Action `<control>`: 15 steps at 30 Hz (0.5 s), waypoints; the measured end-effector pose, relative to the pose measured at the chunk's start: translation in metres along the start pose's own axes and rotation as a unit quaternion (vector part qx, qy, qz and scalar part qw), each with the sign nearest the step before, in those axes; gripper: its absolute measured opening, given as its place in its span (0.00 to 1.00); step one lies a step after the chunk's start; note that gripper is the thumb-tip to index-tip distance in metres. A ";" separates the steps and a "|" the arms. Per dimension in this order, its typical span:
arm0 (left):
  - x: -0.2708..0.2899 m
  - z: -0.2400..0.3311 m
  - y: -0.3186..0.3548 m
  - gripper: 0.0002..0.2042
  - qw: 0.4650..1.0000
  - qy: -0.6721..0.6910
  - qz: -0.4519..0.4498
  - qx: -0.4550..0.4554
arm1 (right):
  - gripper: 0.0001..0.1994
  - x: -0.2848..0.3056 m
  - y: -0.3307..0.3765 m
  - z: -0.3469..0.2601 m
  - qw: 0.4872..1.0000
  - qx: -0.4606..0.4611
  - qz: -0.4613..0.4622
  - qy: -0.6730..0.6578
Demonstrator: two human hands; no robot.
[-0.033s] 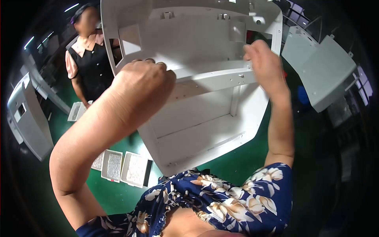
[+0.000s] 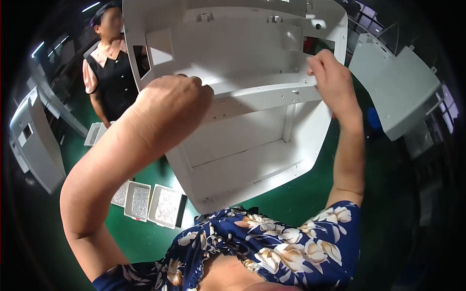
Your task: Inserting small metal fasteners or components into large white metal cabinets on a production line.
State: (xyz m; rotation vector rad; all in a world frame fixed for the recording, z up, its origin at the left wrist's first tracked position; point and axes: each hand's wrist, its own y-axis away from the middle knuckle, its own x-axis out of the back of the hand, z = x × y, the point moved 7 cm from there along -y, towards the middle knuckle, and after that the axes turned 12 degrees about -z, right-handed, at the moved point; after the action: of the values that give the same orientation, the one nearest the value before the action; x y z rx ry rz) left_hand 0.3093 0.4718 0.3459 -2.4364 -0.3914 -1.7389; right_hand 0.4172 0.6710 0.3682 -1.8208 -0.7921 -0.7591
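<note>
A large white panel housing stands tilted in front of me, with a crossbar over its middle and an open recess below. Over the left part of the crossbar is my left hand, curled closed with its back toward me. Its fingertips are mostly hidden, and I cannot make out anything in them. At the crossbar's right end, by the housing's right edge, my right hand is raised with its fingers bent and pressed together. Whatever it may pinch is too small to see.
Trays of small parts sit low at the left above the green floor. A person in a black vest stands beyond the housing at the left. Other pale housings stand at the far left and right.
My right hand has shifted slightly to the right. My left hand has moved a little left and stays curled. The housing is nearly where it was.
</note>
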 end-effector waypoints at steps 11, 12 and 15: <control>-0.021 -0.035 -0.023 0.08 0.986 0.124 0.050 0.097 | 0.10 -0.043 -0.025 0.033 0.967 0.049 -0.155 0.197; -0.023 -0.039 -0.026 0.08 0.987 0.109 0.043 0.110 | 0.10 -0.043 -0.026 0.030 0.968 0.051 -0.151 0.192; -0.016 -0.048 -0.031 0.08 0.986 0.082 0.112 0.095 | 0.10 -0.027 -0.026 0.052 0.990 0.101 0.001 0.094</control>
State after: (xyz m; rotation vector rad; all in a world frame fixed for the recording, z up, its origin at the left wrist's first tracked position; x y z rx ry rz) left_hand 0.2518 0.4874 0.3453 -2.0980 -0.2409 -1.7034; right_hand 0.3884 0.7227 0.3435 -1.5432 -0.7166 -0.8066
